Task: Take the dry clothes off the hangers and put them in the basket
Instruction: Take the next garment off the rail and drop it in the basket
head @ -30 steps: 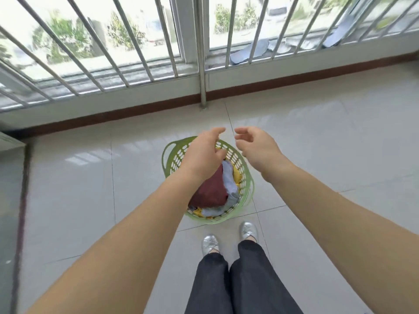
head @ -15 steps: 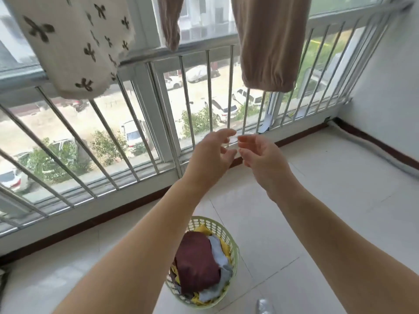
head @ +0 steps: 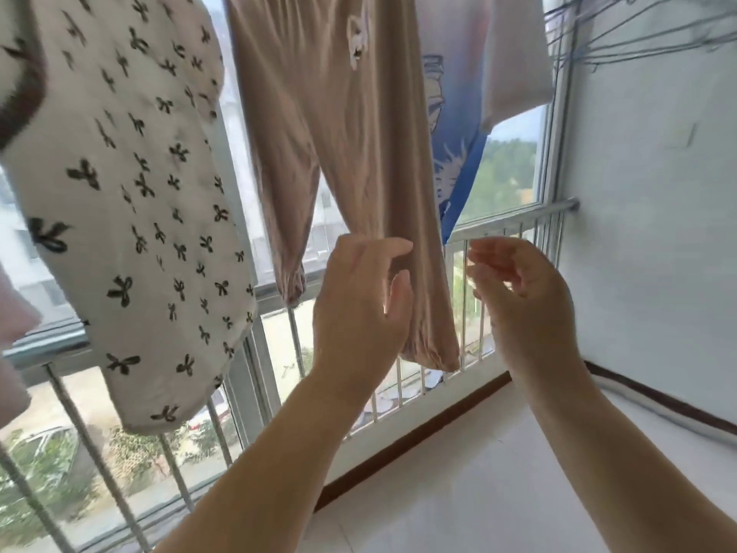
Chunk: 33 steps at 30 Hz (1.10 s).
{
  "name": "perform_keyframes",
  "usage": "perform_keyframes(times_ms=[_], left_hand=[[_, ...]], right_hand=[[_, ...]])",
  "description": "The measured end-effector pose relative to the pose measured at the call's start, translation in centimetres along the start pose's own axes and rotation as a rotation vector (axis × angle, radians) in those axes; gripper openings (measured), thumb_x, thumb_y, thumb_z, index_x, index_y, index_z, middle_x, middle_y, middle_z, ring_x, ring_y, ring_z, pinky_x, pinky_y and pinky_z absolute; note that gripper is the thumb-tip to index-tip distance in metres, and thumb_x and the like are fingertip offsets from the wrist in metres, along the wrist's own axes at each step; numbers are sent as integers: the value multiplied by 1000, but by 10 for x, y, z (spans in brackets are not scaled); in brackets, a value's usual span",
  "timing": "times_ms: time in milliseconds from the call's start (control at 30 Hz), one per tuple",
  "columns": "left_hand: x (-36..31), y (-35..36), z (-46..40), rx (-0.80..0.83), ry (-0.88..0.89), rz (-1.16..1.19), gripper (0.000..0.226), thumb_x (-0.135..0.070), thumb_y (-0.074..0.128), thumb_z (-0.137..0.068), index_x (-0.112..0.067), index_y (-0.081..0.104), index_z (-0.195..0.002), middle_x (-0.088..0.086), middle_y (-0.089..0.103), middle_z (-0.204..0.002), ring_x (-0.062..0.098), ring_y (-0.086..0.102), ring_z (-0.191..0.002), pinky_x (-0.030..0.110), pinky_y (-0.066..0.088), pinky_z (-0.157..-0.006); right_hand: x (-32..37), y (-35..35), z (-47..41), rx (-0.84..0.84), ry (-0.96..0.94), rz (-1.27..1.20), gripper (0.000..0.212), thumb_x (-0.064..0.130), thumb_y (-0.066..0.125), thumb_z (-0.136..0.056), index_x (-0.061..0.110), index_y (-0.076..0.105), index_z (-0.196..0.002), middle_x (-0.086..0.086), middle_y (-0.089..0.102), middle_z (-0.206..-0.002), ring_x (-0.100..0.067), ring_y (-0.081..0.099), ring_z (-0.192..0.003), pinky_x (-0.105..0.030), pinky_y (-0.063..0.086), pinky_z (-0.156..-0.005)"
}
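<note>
Window railing behind; beige trousers hang above relaxed, empty hands: left, right.

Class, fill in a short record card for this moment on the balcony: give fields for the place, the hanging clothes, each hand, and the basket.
place: tiled balcony with a barred window
hanging clothes: cream patterned garment at left, tan trousers in the middle, blue and white shirt at right
left hand: raised in front of a trouser leg, fingers relaxed, holding nothing
right hand: raised beside the trousers, fingers loosely curled, holding nothing
hangers: out of view above the frame
basket: not in view
</note>
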State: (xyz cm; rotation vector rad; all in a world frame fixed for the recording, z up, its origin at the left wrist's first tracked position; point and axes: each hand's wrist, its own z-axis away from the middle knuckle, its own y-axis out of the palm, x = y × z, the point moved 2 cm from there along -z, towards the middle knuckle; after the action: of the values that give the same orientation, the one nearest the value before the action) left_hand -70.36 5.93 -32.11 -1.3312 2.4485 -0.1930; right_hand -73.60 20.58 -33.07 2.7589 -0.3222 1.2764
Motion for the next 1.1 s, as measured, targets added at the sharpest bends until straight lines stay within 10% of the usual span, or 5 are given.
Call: perform_keyframes(times_ms=[133, 333, 533, 967, 1100], left_hand=[[-26, 1, -49, -105, 212, -90, 20, -7, 60, -80, -9, 65, -99, 2, 55, -99, 9, 43, -97, 9, 28, -89], [-46, 16, -149, -132, 375, -197, 26, -15, 57, -80, -16, 62, -105, 5, 56, -121, 26, 54, -112, 32, 43, -91], [-55, 36, -235, -84, 298, -205, 34, -7, 58, -84, -18, 56, -117, -2, 48, -127, 8, 48, -110, 7, 24, -87], [-30, 70, -372, -120, -4, -161, 52, 7, 40, -86, -15, 43, -133, 9, 50, -129, 23, 49, -118, 31, 40, -100], [-25, 77, -396, -38, -43, -249, 57, 11, 35, -86, -16, 42, -137, 6, 46, -139, 22, 42, -130, 33, 34, -108]], right_hand=[[20, -6, -41, 10, -188, 58, 21, 7, 56, -89, 26, 62, -96, 19, 63, -91, 11, 57, -84, -2, 43, -70], [64, -3, -131, 0, -578, 245, 22, 15, 52, -85, 18, 62, -105, 11, 59, -97, -3, 57, -91, -18, 46, -78], [110, 5, -229, -90, -832, 567, 26, 13, 54, -87, 17, 58, -112, -2, 58, -109, -22, 54, -105, -38, 43, -93], [150, 51, -376, 82, -607, 606, 41, 16, 46, -91, 18, 41, -132, -7, 50, -129, -26, 49, -119, -38, 45, -93], [144, 58, -393, 61, -622, 553, 18, 5, 42, -90, 10, 58, -97, -8, 60, -105, -25, 55, -101, -32, 46, -85]])
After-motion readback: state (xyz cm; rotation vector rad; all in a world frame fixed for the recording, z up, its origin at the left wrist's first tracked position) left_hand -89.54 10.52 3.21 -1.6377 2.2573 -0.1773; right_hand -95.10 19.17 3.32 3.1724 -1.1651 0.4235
